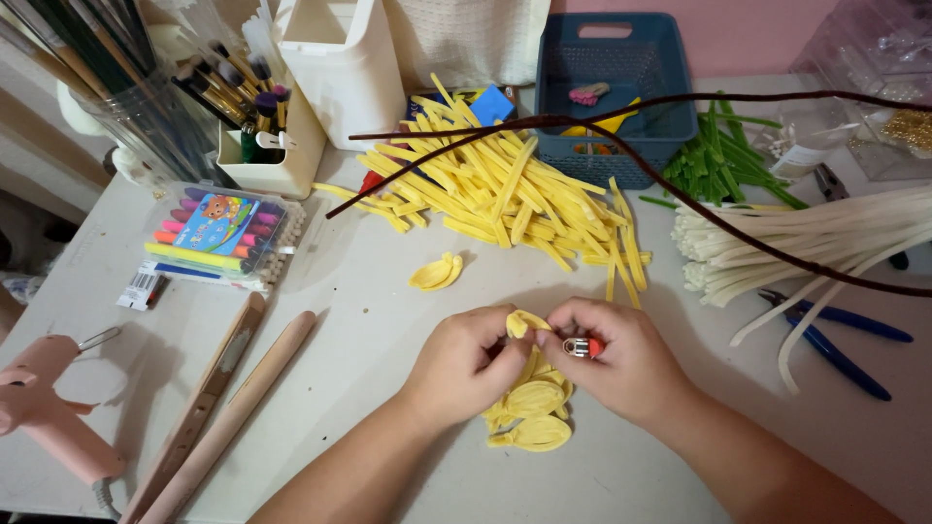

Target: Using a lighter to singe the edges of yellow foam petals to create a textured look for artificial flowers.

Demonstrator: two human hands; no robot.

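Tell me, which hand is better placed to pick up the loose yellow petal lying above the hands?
Probably the left hand: the loose yellow petal lies on its side, up and left. The right hand is farther off and grips a small red lighter.

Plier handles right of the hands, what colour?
Blue; the pliers show clearly in the head view, lying on the table.

A pink glue gun (44, 412), boxed markers (218, 233), blue basket (621, 68) and blue pliers (835, 335) lie about.

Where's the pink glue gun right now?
In the head view, the pink glue gun lies at the table's far left edge, left of the two wooden sticks, away from both hands.
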